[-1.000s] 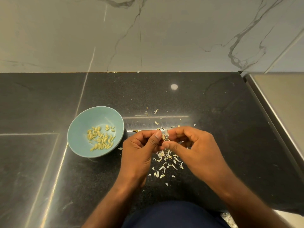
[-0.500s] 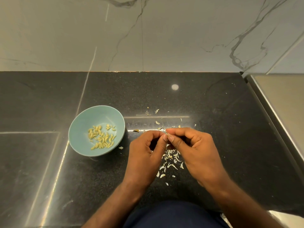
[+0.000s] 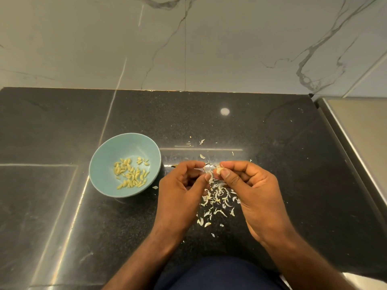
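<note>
Over the black counter (image 3: 272,155), my left hand (image 3: 182,189) and my right hand (image 3: 251,191) meet fingertip to fingertip. My right thumb and forefinger pinch a small pale seed (image 3: 218,170) with a torn husk. A thin white strip of husk (image 3: 200,169) is pinched in my left fingertips. Below and between the hands lies a scatter of white husk bits (image 3: 217,199). To the left stands a light blue bowl (image 3: 104,162) holding several peeled yellowish seeds (image 3: 130,173).
A marble wall (image 3: 188,49) rises behind the counter. A steel surface (image 3: 360,132) borders the counter on the right. A few stray husk flakes (image 3: 202,156) lie beyond the hands. My dark blue clothing (image 3: 217,273) shows at the bottom edge.
The hands have drawn slightly apart. The pale seed and a strip of husk now show between the fingertips, where half a second ago the fingers were pressed together.
</note>
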Demonstrator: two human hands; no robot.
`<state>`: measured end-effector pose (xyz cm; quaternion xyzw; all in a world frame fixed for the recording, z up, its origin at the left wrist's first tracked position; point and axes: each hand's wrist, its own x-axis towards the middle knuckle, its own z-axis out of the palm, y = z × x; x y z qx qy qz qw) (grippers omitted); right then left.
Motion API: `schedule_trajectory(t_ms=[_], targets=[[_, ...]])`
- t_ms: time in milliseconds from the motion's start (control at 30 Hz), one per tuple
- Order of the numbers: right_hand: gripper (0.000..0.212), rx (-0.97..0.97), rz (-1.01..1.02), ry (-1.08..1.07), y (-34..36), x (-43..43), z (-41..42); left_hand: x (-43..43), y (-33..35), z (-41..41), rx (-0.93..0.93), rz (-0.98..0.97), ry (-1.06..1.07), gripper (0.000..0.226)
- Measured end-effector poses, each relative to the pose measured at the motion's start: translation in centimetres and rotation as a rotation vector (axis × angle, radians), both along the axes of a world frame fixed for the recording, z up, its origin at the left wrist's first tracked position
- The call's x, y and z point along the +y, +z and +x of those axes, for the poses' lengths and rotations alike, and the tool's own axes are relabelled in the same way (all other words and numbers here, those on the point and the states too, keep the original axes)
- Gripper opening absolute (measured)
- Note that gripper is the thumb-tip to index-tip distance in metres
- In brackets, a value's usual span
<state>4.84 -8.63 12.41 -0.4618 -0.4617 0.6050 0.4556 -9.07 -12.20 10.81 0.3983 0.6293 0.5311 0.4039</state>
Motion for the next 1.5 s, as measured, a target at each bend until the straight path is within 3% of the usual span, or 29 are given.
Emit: schedule_trajectory(t_ms=[67, 200, 500, 733, 967, 1333, 1500], targets=[[0.016, -0.053, 0.011, 0.005, 0.0, 0.2, 0.1, -0.1, 0.4, -0.1, 0.0, 0.017, -0.01, 0.027], [0.015, -0.185, 0.1, 0.06, 0.3, 0.3, 0.5, -0.2, 1.0, -0.1, 0.105, 0.08, -0.086, 0.015], [0.02, -0.428, 0.247, 0.152, 0.8, 0.1, 1.3, 0.1, 1.5, -0.2, 0.065, 0.038, -0.153, 0.019], [0.016, -0.366, 0.244, 0.113, 0.7, -0.1, 1.2, 0.2, 1.4, 0.3, 0.031, 0.063, -0.125, 0.015], [0.019, -0.153, 0.148, 0.08, 1.0, 0.2, 1.3, 0.5, 1.7, -0.4, -0.147, 0.055, -0.19, 0.011], [0.019, -0.182, 0.11, 0.129, 0.9, 0.2, 1.2, 0.3, 1.8, -0.4, -0.061, 0.05, -0.152, 0.016], [0.021, -0.093, 0.046, 0.11, 0.9, 0.0, 0.9, 0.1, 2.0, 0.3, -0.062, 0.071, -0.099, 0.014]])
